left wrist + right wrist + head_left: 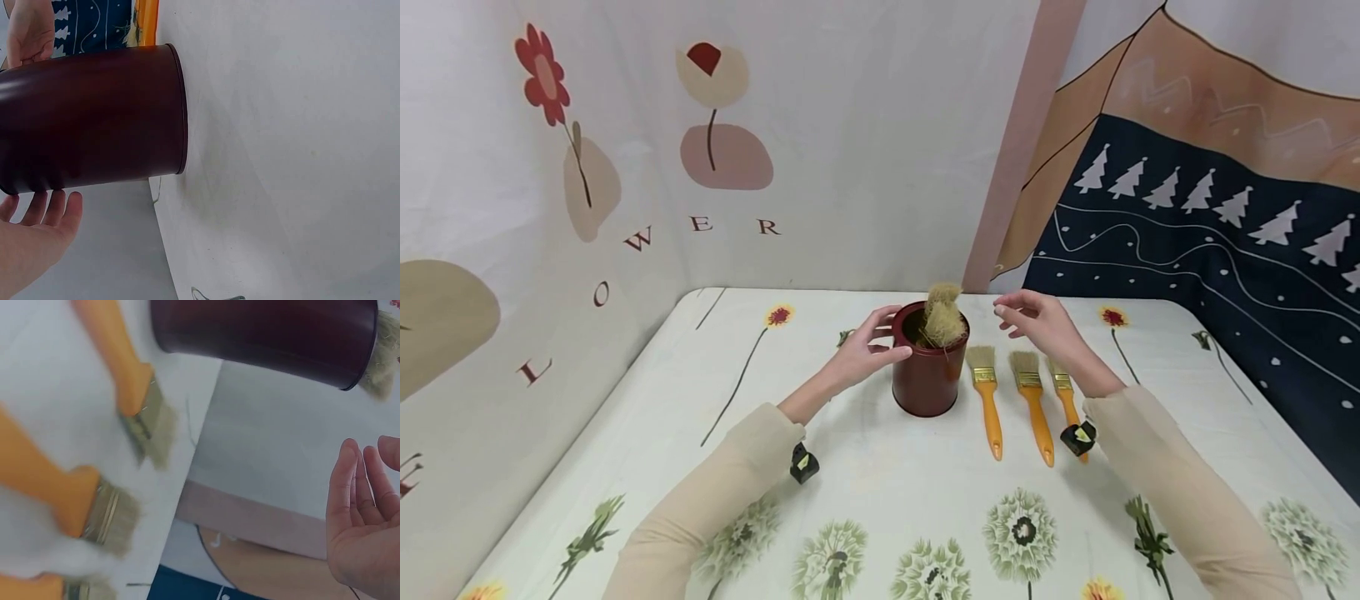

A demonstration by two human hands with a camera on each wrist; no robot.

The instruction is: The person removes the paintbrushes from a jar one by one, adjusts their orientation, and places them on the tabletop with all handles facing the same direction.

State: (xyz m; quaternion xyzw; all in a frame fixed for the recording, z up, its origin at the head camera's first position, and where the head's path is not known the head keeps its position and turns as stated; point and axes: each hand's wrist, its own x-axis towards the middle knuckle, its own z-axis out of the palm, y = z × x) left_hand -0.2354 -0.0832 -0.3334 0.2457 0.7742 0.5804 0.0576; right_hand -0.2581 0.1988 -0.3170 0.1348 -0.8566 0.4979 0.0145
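A dark red can (927, 379) stands upright on the table, its top uncovered. Out of its mouth sticks a tuft of straw-coloured fibre (944, 321), leaning to the right. My left hand (868, 350) rests its fingertips and thumb against the can's left side near the rim; in the left wrist view the fingers (55, 206) touch the wall without wrapping round it. To the right of the can, my right hand (1033, 321) hovers apart with loosely bent fingers, and I see nothing in it. In the right wrist view its palm (362, 550) is bare.
Right of the can lie three paintbrushes with orange handles: one nearest the can (987, 404), a middle one (1033, 408), and one partly under my right wrist (1066, 392). A flower-print cloth (850, 500) covers the table. Printed fabric (865, 167) hangs behind.
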